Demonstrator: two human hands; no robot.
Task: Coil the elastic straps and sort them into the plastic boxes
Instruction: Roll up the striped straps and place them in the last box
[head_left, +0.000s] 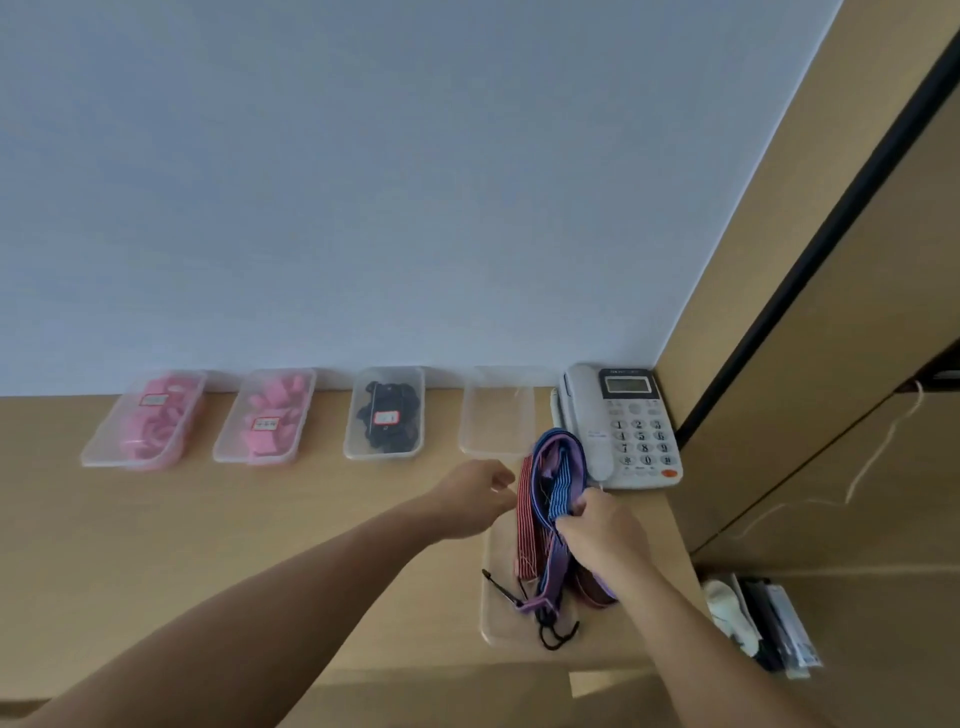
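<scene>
Two bare forearms reach in from the lower edge over a tan surface (260, 519). The right hand (602, 530) curls its fingers round a bundle of striped straps (558, 480). The bundle is lifted so that its top loop overlaps the near corner of a telephone (623, 426), and its lower ends trail into a clear tray (493, 629) at the near edge. The left hand (475, 499), fingers bent, meets the red-striped side of the bundle; whether it pinches it cannot be told. Strap colours are red-striped, blue-striped and purple; their number cannot be counted. One black cord (546, 621) lies across the tray.

Four plastic boxes stand in a row against the wall:
- first pink-filled box (143, 421)
- second pink-filled box (265, 415)
- black-filled box (384, 413)
- clear box (498, 410), just left of the telephone

Three of them carry red-edged labels.
</scene>
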